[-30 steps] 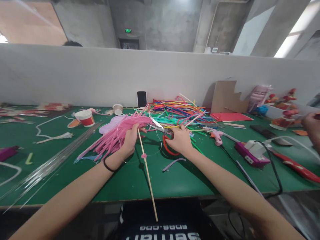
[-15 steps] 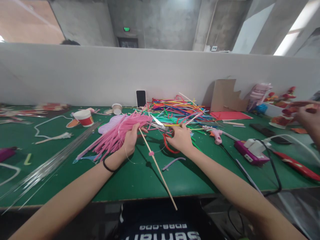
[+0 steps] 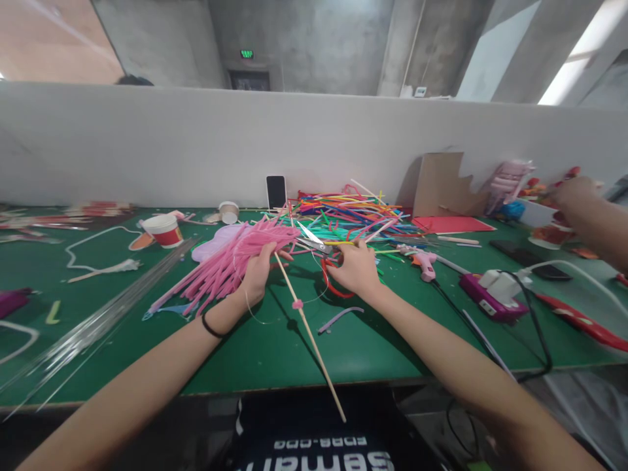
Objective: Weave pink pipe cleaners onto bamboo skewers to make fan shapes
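A bundle of pink pipe cleaners (image 3: 210,265) fans out to the left from my left hand (image 3: 256,271), whose fingers are closed round a thin wooden stick (image 3: 314,347) near its top. The stick slants down past the table's front edge, with a small pink band partway along it. Scissors (image 3: 318,246) with red handles are in my right hand (image 3: 357,267), fingers wrapped in the loops. Their blades stand apart, tips toward the bundle's right end. A thin clear thread or wire (image 3: 265,322) loops below my hands. A short purple pipe cleaner (image 3: 340,319) lies beneath the scissors.
Colourful pipe cleaners (image 3: 353,209) are heaped behind my hands, beside a phone (image 3: 276,192). Metal wires (image 3: 108,311) and a paper cup (image 3: 165,230) lie left. To the right are a pink glue gun (image 3: 424,260), a purple power strip (image 3: 493,302) and another person's hand (image 3: 579,199).
My hands and the scissors hold almost the same place; the stick's lower end has shifted very slightly. At the far right, the other person's hand has moved up and left.
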Motion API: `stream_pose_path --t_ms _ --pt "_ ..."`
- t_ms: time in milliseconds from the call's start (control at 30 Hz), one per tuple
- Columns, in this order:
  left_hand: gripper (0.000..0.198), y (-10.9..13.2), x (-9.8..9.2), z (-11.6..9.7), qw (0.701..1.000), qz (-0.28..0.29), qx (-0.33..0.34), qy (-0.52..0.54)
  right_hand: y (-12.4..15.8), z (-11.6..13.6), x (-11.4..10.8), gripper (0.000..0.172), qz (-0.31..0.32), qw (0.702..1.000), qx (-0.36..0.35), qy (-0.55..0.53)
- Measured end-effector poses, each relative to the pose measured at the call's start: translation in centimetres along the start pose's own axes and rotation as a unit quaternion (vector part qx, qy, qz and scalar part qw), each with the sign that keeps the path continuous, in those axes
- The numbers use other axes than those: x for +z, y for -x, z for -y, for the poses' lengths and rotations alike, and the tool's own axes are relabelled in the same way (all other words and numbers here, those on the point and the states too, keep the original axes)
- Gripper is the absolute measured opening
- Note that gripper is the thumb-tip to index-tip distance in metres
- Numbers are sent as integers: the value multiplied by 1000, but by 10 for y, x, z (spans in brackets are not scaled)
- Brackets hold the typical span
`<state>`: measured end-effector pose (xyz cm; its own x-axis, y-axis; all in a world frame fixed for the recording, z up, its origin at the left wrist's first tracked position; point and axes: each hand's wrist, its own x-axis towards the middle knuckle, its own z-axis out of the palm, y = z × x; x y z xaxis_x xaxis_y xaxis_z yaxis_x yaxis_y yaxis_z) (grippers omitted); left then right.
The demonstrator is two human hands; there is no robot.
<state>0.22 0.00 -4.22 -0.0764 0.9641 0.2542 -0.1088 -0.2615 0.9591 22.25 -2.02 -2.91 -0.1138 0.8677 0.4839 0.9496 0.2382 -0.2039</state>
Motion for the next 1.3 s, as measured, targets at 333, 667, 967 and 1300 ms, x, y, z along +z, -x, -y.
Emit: stream_pose_path --t_ms 333,667,967,1300 --pt "40 3 2 0 1000 6 24 14 -2 -1 0 35 -3 999 26 -27" --pt "36 0 2 -1 998 -23 23 46 -4 -8 -1 29 19 998 -11 -58" --pt "31 2 7 -8 993 -33 35 108 -5 -11 0 17 18 997 -19 -76" --pt "36 5 8 -11 995 -1 25 94 -4 -8 2 28 8 997 12 -79"
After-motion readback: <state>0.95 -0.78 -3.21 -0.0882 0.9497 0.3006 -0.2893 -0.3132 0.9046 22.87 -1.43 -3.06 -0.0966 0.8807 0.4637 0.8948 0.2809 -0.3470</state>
